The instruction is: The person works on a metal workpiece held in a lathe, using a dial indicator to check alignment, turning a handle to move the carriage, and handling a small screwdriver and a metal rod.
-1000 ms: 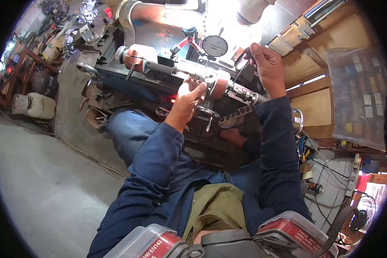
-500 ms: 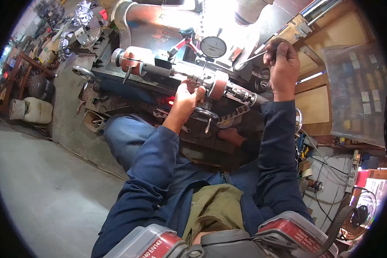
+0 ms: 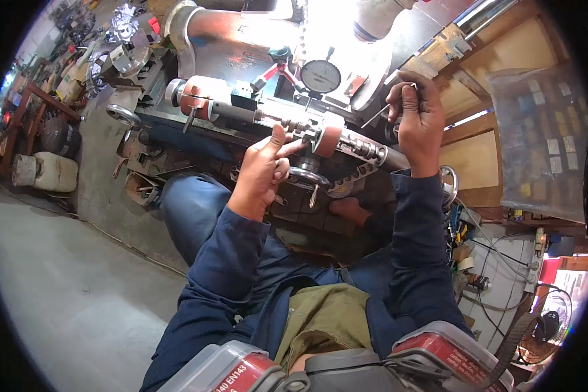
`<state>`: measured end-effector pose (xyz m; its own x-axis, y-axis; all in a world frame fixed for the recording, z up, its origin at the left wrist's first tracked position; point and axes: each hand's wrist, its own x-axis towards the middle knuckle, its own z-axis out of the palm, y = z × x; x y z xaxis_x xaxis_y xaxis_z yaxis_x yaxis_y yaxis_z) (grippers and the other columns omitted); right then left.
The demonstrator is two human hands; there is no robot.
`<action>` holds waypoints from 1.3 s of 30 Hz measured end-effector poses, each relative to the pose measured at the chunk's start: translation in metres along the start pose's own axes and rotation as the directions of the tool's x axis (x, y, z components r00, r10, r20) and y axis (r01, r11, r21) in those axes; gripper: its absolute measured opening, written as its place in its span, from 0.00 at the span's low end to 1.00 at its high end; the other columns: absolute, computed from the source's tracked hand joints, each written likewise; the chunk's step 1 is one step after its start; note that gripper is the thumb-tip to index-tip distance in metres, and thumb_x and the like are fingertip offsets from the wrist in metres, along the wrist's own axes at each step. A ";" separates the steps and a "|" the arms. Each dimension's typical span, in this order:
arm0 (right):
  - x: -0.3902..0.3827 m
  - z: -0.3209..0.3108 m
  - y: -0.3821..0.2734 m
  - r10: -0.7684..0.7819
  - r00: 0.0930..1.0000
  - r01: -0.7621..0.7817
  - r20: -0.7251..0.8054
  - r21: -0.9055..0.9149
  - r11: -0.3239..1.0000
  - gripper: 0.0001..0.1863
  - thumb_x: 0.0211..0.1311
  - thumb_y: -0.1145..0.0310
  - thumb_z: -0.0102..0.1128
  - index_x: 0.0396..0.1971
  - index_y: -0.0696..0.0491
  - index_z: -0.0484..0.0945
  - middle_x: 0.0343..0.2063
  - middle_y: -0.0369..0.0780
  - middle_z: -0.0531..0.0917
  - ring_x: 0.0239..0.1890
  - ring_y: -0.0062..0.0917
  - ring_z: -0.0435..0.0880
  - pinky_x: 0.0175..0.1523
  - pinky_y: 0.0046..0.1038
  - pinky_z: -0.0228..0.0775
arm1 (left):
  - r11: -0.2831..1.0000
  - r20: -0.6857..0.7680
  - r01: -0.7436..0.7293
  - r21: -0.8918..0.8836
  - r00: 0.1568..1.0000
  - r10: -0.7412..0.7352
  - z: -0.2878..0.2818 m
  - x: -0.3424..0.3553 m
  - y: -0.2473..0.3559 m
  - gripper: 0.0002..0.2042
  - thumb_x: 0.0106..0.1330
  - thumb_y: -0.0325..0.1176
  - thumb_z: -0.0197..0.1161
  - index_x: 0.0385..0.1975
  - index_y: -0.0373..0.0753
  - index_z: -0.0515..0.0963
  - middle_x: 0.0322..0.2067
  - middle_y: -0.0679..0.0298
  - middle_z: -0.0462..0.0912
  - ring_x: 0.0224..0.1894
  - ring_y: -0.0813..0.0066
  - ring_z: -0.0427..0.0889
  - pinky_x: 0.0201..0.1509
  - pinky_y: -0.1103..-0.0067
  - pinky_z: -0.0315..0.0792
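A lobed metal shaft, like a camshaft (image 3: 359, 145), lies across a bench machine, running through two reddish-brown collars. My left hand (image 3: 261, 171) is just in front of its middle, index finger stretched to the shaft and thumb raised, the other fingers loosely curled. Nothing shows in that hand; whether the fingertip touches metal I cannot tell. Raised at the right, my right hand (image 3: 421, 124) is closed on a thin metal rod (image 3: 375, 118), whose tip slants down toward the shaft's right part. Above the shaft stands a dial gauge (image 3: 320, 76) on a red jointed arm (image 3: 269, 76).
A chrome handwheel (image 3: 307, 176) juts out below the shaft, and another handwheel (image 3: 123, 115) stands at the left. Tools fill a small bin (image 3: 142, 189) on the floor. A white jerrycan (image 3: 55, 171) stands far left; a fan (image 3: 547, 320) is at lower right.
My left hand has drawn back left from the shaft, its grasp loosened and index finger extended. My right hand has come slightly lower and left, the rod now pointing more steeply down.
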<state>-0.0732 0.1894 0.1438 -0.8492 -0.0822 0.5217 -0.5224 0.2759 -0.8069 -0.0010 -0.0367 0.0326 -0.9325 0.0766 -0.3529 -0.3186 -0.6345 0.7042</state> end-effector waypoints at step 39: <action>0.025 0.002 0.054 0.135 0.845 -0.403 0.517 0.450 0.797 0.18 0.69 0.54 0.55 0.41 0.55 0.82 0.26 0.31 0.78 0.30 0.14 0.71 0.37 0.20 0.62 | 0.985 0.109 -0.147 0.093 0.985 0.137 -0.001 0.033 -0.033 0.14 0.64 0.29 0.65 0.45 0.32 0.70 0.31 0.66 0.77 0.21 0.84 0.69 0.23 0.85 0.65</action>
<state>-0.1226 0.2006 0.1123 -0.8283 -0.5275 0.1886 -0.1094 -0.1780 -0.9779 -0.0206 -0.0141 -0.0029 -0.9802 0.0727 -0.1841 -0.1926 -0.5648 0.8025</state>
